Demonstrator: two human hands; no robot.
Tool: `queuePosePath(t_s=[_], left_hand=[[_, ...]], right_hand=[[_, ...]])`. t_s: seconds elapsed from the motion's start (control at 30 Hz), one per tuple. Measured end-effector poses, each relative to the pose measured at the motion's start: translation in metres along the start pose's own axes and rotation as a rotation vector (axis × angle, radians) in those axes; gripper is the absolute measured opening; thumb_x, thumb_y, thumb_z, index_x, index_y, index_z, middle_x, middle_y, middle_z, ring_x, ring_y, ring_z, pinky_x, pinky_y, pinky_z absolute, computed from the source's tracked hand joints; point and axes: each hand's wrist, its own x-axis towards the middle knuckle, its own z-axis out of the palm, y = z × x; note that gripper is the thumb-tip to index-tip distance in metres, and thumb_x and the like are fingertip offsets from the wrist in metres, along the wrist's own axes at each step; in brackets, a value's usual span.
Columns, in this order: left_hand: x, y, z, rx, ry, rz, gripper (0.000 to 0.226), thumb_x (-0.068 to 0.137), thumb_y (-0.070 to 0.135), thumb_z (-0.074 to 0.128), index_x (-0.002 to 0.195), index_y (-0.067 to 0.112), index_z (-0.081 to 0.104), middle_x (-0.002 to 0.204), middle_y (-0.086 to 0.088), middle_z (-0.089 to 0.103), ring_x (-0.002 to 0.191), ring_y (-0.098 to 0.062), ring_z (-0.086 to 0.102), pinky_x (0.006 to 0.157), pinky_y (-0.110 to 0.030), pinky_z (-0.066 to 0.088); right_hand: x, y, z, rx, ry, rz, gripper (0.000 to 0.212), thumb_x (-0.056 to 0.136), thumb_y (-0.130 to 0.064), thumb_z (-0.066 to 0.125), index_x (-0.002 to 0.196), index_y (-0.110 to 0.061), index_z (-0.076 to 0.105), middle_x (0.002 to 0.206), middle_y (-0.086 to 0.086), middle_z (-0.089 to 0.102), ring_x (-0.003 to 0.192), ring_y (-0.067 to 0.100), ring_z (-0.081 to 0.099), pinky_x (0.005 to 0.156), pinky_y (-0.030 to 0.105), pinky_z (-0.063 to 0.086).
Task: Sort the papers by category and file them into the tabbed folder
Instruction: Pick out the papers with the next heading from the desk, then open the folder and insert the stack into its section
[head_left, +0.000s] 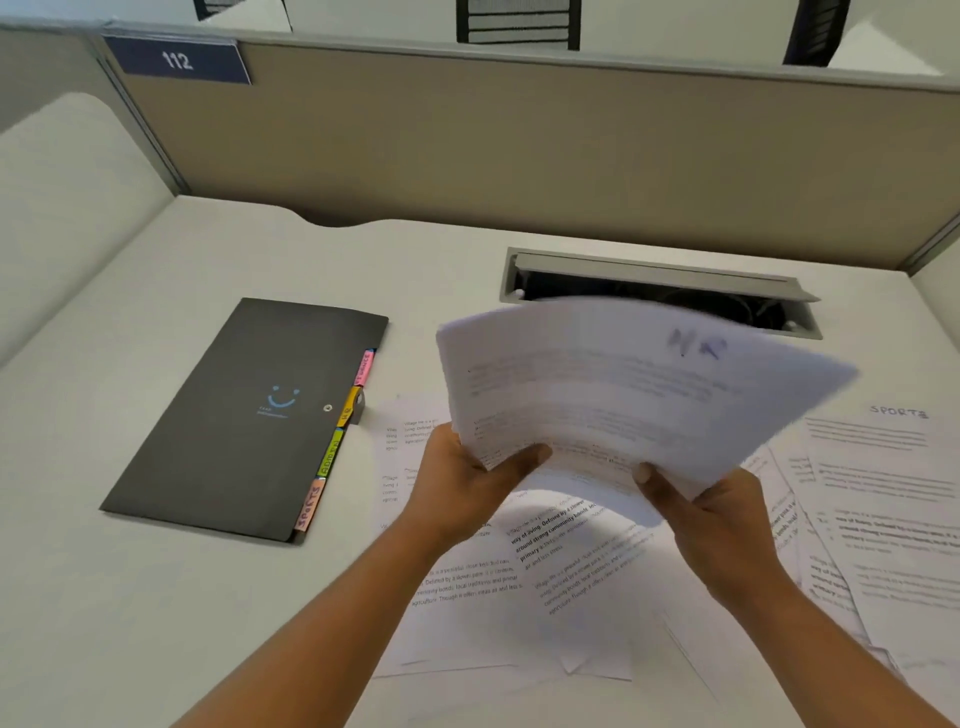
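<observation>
A stack of white printed papers (623, 384) is lifted above the desk, blurred, with "HR" handwritten near its top. My left hand (467, 478) grips its near left edge and my right hand (717, 514) grips its near right edge. Under the stack, more loose papers (519, 571) lie spread on the desk. To the right lies a sheet headed "SPORTS" (893, 467). A closed black tabbed folder (249, 415) with a blue smile mark lies flat to the left, coloured tabs (332, 457) sticking out of its right edge.
A grey cable tray with its lid raised (654, 280) is set into the white desk (156, 597) behind the papers. A beige cubicle partition (519, 150) bounds the desk at the back, with a "112" sign (177, 60) at its top left.
</observation>
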Motion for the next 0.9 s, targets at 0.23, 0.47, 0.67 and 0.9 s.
queuePosePath(t_s=[0.23, 0.47, 0.67, 0.9], left_hand=[[-0.011, -0.011, 0.007, -0.003, 0.006, -0.051, 0.037, 0.085, 0.015, 0.074, 0.095, 0.049, 0.065, 0.094, 0.031, 0.07, 0.092, 0.002, 0.068, 0.071, -0.016, 0.055], [0.0, 0.001, -0.021, 0.161, -0.133, -0.137, 0.024, 0.084, 0.038, 0.07, 0.108, 0.034, 0.07, 0.104, 0.014, 0.073, 0.096, -0.01, 0.069, 0.081, -0.028, 0.06], [0.023, -0.021, -0.097, 0.548, 0.18, -0.144, 0.038, 0.088, 0.049, 0.064, 0.112, 0.021, 0.068, 0.096, 0.014, 0.071, 0.088, -0.002, 0.068, 0.077, -0.019, 0.054], [0.055, -0.059, -0.172, 1.081, 0.222, -0.404, 0.061, 0.088, 0.051, 0.06, 0.134, 0.013, 0.049, 0.137, -0.008, 0.051, 0.123, -0.028, 0.051, 0.093, -0.043, 0.046]], right_hand=[[-0.007, 0.01, 0.0, -0.019, -0.021, 0.019, 0.029, 0.077, -0.027, 0.07, 0.104, -0.034, 0.064, 0.098, -0.021, 0.072, 0.093, 0.001, 0.068, 0.069, 0.016, 0.056], [-0.006, 0.013, -0.004, 0.017, 0.058, 0.051, 0.018, 0.088, -0.01, 0.065, 0.092, -0.026, 0.072, 0.085, -0.019, 0.076, 0.081, 0.0, 0.071, 0.063, 0.013, 0.054], [-0.009, 0.036, 0.008, 0.097, 0.093, 0.257, 0.03, 0.072, -0.034, 0.074, 0.096, -0.017, 0.076, 0.09, 0.0, 0.078, 0.089, 0.028, 0.073, 0.079, 0.043, 0.057], [-0.013, 0.056, 0.036, 0.322, 0.104, 0.442, 0.018, 0.081, -0.016, 0.072, 0.097, -0.008, 0.072, 0.096, 0.009, 0.077, 0.082, 0.023, 0.075, 0.058, 0.029, 0.06]])
